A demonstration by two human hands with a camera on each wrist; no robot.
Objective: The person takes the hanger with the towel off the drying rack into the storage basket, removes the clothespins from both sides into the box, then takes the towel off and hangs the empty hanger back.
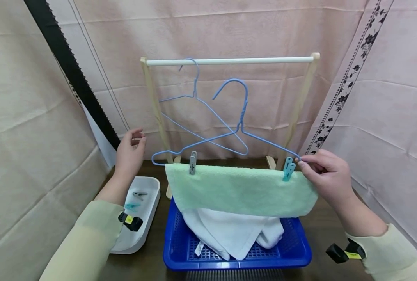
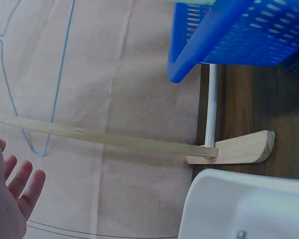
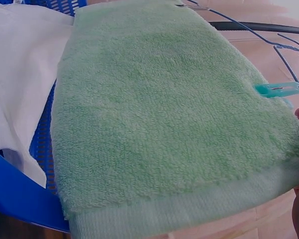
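A light green towel point(image 1: 240, 191) hangs over a blue wire hanger point(image 1: 242, 117), held by a grey clothespin point(image 1: 192, 162) on the left and a teal clothespin point(image 1: 288, 169) on the right. My right hand point(image 1: 327, 173) pinches this hanger's right end between thumb and fingers, beside the teal clothespin. The hanger's hook is below the rack's bar and apart from it. My left hand point(image 1: 130, 152) is off to the left, near the rack's left post point(image 1: 155, 101), its fingers loosely bent and holding nothing. In the left wrist view those fingers point(image 2: 32, 191) are spread.
A second blue hanger point(image 1: 196, 80) hangs bare from the rack's white bar point(image 1: 250, 61). Below the towel stands a blue basket point(image 1: 236, 266) with white cloth point(image 1: 229, 230) inside. At the left, a white tray point(image 1: 153, 191) holds grey and teal clothespins. Fabric walls surround the table.
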